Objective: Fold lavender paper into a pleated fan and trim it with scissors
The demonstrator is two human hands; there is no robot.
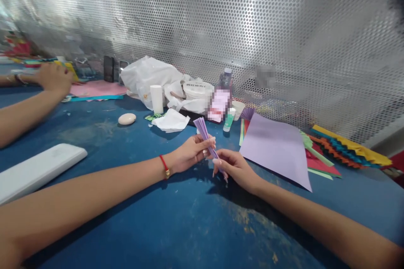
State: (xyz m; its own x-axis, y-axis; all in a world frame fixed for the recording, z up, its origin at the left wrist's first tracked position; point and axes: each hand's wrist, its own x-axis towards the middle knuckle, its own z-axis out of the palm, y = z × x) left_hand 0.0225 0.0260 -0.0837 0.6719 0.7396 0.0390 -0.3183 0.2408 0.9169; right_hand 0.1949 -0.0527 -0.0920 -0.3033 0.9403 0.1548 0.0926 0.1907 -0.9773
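A narrow bundle of pleated purple paper [202,128] is held between my two hands above the blue table [176,218]. My left hand [192,151], below a red cord bracelet [164,166], pinches it around the middle, and its upper end fans out slightly. Lower down, my right hand [235,168] grips the bottom part with thumb and fingers, hiding some of the folds. To the right of my hands lies a flat sheet of purple paper [277,147].
Folded colored paper strips [353,147] lie at the right. Behind my hands are a green-white tube [229,119], a phone [219,105], a tissue [172,120] and white plastic bags [151,77]. A white case [41,172] sits left, near another person's hand [56,77]. Perforated metal [202,21] borders the back.
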